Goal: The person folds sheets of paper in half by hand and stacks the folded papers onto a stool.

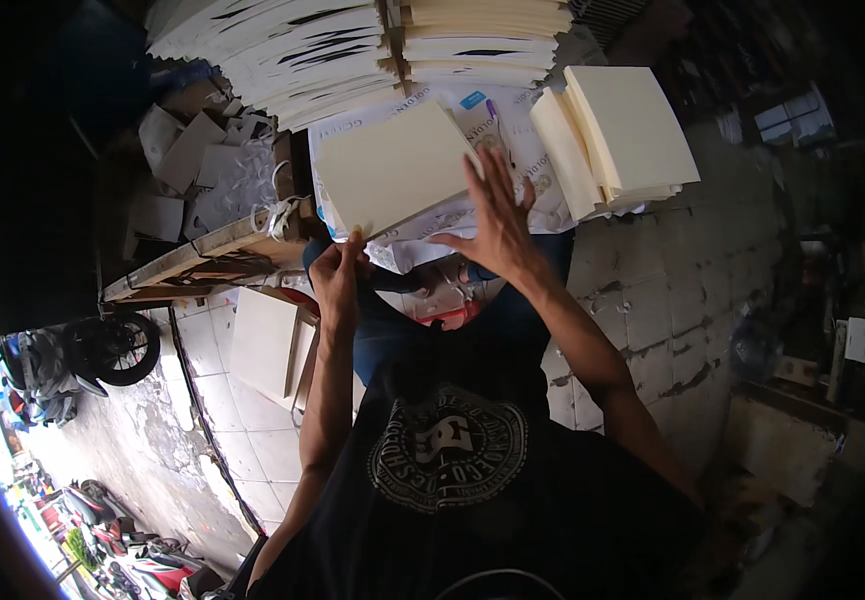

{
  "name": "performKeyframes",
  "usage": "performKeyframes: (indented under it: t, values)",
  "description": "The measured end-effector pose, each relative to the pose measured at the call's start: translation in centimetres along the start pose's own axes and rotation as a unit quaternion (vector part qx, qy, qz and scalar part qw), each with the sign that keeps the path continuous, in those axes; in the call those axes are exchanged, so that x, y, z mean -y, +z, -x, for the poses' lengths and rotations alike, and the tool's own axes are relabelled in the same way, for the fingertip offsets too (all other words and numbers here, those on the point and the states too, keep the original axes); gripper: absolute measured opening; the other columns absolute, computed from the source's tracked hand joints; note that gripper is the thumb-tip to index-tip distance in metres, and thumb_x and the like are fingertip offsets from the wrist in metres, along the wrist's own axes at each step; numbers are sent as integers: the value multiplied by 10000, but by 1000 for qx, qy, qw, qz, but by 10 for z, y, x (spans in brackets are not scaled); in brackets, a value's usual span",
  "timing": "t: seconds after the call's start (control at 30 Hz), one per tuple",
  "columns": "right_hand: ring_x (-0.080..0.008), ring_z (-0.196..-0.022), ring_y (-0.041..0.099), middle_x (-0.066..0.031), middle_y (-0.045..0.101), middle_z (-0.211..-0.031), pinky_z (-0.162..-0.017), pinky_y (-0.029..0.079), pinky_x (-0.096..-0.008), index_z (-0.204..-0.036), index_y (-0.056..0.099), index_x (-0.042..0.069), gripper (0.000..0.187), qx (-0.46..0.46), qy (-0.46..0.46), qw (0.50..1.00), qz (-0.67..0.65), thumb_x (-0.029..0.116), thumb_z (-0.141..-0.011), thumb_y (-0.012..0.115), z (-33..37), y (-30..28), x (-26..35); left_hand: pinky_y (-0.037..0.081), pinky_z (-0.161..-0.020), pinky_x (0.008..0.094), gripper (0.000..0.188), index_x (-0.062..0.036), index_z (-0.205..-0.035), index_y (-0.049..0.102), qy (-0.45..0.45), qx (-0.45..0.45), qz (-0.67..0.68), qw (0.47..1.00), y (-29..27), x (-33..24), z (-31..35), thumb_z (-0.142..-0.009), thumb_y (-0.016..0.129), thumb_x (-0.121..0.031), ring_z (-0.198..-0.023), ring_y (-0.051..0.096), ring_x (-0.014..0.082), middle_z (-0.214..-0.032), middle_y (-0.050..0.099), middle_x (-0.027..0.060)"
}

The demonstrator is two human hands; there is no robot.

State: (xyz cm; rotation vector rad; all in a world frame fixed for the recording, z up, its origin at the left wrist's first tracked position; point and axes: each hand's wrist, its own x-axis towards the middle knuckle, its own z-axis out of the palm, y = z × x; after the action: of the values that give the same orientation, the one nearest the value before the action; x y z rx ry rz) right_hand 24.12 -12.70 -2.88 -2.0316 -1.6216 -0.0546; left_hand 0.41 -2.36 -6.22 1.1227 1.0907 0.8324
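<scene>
Pinches a cream board point(390, 162), slanted lengthwise away rightward, by its near-left corner in the left hand point(336, 275), spreading the right hand point(501, 226) by its right end.

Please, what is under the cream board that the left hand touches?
Under the cream board is a white printed covering, visible around its edges. Whatever the board itself hides cannot be seen.

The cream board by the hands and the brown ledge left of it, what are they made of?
The cream board looks like thick paper or cardboard, smooth and matte: it has straight edges and hardly any shine. The brown ledge is probably rough wood, because its long edge looks worn and uneven, but I can't see the grain clearly.
</scene>
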Motion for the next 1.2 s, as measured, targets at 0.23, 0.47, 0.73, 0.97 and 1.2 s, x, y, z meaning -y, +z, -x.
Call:
performKeyframes:
  t: [0.23, 0.47, 0.73, 0.97, 1.2]
  values:
    - [-237, -819, 710, -113, 705, -942, -702, 561, -346, -1108, 660, 48, 274, -126, -157, 937, -285, 45, -842, 723, -70, -3, 105, 432, -944, 369, 605, -31, -1471, 388, 59, -13, 130, 990, 23, -51, 68, -1034, 481, -439, -1168, 549, 192, -1377, 515, 131]
    - [-142, -728, 694, -103, 701, -809, -639, 528, -268, -1137, 490, -7, 303, -205, 82, 766, -603, 104, -930, 680, -90, -54, 59, 556, -661, 277, 280, -25, -1074, 590, 82, 51, 164, 982, 16, -41, 28, -1010, 602, -298, -781, 686, 181, -876, 676, 73]
    - [-377, -1205, 521, -184, 571, -1292, -1024, 324, -606, -1343, 514, 62, 639, -421, 298, 845, 144, 423, -860, 727, -9, -126, -154, 467, -557, 247, 334, -34, -899, 606, 34, 13, -64, 997, -40, -1, -38, -983, 637, -356, -586, 551, 93, -682, 586, 14]
    - [-338, -1123, 612, -98, 724, -1074, -1031, 298, -651, -935, 773, 109, 297, -422, 389, 819, 2, 396, -882, 718, 42, -147, -270, 459, -580, 275, 414, 27, -1052, 640, 8, 56, -170, 984, -37, -3, -48, -985, 625, -381, -658, 612, 116, -757, 637, 71]
    - [-68, -777, 599, -48, 685, -831, -669, 457, -207, -971, 649, -53, 200, -494, 123, 835, -209, 146, -987, 635, 8, -207, -136, 495, -869, 309, 416, 32, -1254, 573, 276, -94, -157, 944, -16, -109, 43, -996, 619, -292, -996, 616, 168, -1073, 655, 125]
